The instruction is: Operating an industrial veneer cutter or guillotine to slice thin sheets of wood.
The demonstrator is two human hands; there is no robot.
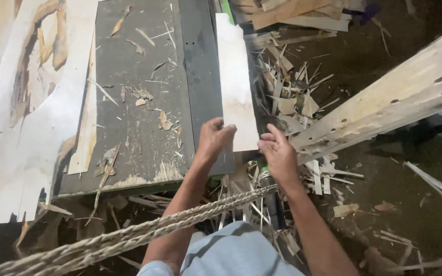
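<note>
A long pale strip of wood veneer (236, 87) lies lengthwise on the right edge of a dark machine table (129, 128). My left hand (212, 140) grips the strip's near left corner, fingers curled over its edge. On the near right corner rests my right hand (278, 156), fingers holding the strip's end from the side. Both hands meet at the strip's near end.
Large torn veneer sheets (21, 112) lie at the left. Splinters and offcuts (292, 97) pile up to the right of the table. A thick wooden beam (395, 97) crosses at the right. A twisted rope (129, 232) runs across below my arms.
</note>
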